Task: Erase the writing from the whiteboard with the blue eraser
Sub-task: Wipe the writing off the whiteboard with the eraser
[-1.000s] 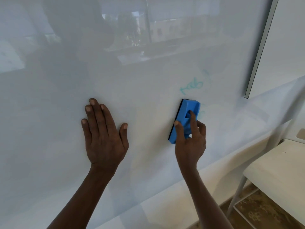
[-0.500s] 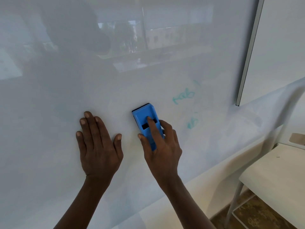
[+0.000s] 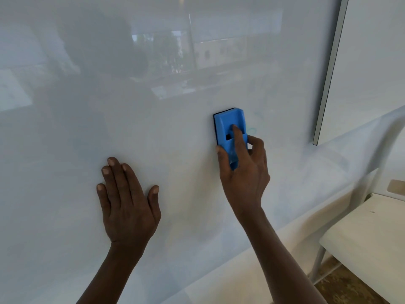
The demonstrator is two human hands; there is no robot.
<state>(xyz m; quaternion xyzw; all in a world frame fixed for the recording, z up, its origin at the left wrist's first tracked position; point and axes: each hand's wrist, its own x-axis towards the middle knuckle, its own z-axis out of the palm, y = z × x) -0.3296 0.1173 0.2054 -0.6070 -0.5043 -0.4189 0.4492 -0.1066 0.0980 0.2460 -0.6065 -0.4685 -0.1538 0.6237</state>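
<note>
The blue eraser (image 3: 229, 133) was gripped tight by the right hand (image 3: 243, 172), thumb on its left edge, index finger laid along the top by the little slot, the other fingers curled round the right side. The left hand (image 3: 127, 202) wasn't holding anything, just spread flat with fingers apart.

Going left to right: the left part of the whiteboard (image 3: 65, 150) was seen to be plain glossy white, with a dim reflection of a window and a dark shape up top. The left hand was pressed palm-down on the lower middle of the board, fingers pointing up. A bit further right and higher, the eraser was held upright and flat against the board, its dark felt edge showing along the top and left side. Just beside the eraser's right side, a faint teal scribble (image 3: 252, 130) could be made out, too smudgy to read, touching or nearly touching the eraser, hard to tell which. Further right the board's metal edge strip (image 3: 328, 73) was seen running down at a slant, and a white chair (image 3: 368, 233) was parked at the bottom right corner, well apart from both hands.
</note>
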